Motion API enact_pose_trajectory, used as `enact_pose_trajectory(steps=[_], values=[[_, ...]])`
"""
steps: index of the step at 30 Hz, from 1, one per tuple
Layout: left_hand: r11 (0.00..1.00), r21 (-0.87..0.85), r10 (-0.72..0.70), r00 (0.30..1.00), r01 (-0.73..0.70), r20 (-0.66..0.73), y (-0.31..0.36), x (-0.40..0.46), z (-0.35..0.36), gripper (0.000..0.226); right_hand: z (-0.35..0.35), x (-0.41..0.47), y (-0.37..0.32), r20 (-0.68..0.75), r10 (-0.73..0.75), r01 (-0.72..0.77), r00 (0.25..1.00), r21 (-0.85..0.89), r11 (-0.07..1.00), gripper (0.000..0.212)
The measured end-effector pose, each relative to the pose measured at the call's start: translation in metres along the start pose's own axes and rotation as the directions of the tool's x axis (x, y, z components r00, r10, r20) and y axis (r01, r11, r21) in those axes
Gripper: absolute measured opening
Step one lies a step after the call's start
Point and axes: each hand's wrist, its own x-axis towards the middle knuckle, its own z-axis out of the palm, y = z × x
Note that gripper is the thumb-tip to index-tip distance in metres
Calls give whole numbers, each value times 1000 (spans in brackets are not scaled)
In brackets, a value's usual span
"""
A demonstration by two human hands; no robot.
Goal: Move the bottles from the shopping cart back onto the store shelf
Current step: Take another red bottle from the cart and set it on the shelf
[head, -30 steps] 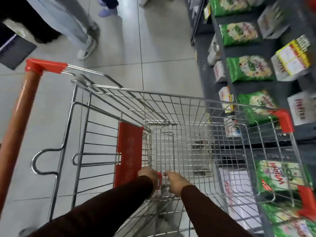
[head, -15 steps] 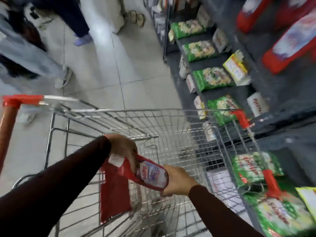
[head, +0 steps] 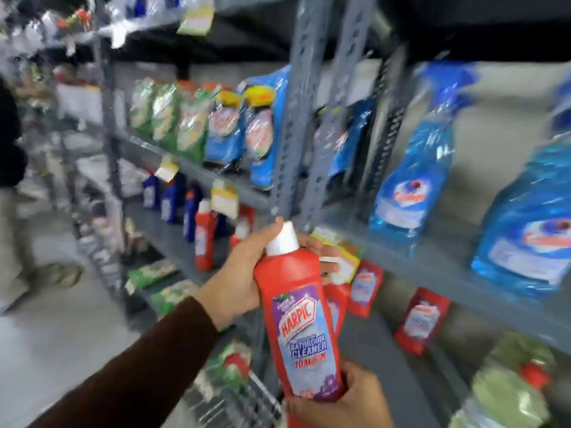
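I hold a red Harpic bathroom cleaner bottle (head: 298, 322) with a white cap upright in front of the grey store shelf (head: 432, 270). My left hand (head: 244, 273) wraps around its neck and shoulder. My right hand (head: 343, 400) cups its base from below. Just behind the bottle, more red Harpic bottles (head: 366, 287) lean on the shelf level below the blue ones. A corner of the wire shopping cart (head: 234, 403) shows at the bottom, under my left forearm.
Blue spray bottles (head: 414, 180) stand on the shelf above right. Blue and green pouches (head: 228, 131) fill the upper left shelf; dark blue and red bottles (head: 202, 233) stand lower left. A grey upright post (head: 293, 112) rises behind the cap. A person stands at far left (head: 12, 168).
Both hands lifted the red bottle out of the cart, turned it from lying sideways to upright, and raised it to the shelf. My view swung up from the cart to the shelves.
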Motion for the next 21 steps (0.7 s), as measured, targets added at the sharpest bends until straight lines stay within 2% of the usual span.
enact_pose_trajectory(steps=[4, 7, 12, 16, 21], values=[[998, 25, 50, 971, -57, 233, 17, 77, 108, 65, -76, -31, -57, -273, -146, 181, 951, 110, 977, 61], [996, 26, 66, 919, -82, 388, 29, 118, 176, 63, -131, -60, -82, -416, -232, 308, 879, 124, 943, 39], [990, 70, 73, 869, -122, 489, 53, 152, 266, 60, -194, -91, -109, -514, -303, 430, 803, 146, 891, 36], [989, 76, 67, 837, -128, 542, 62, 167, 307, 61, -226, -110, -118, -504, -341, 475, 794, 163, 865, 60], [986, 92, 61, 809, -141, 585, 66, 169, 332, 63, -243, -126, -123, -541, -335, 462, 772, 115, 879, 50]])
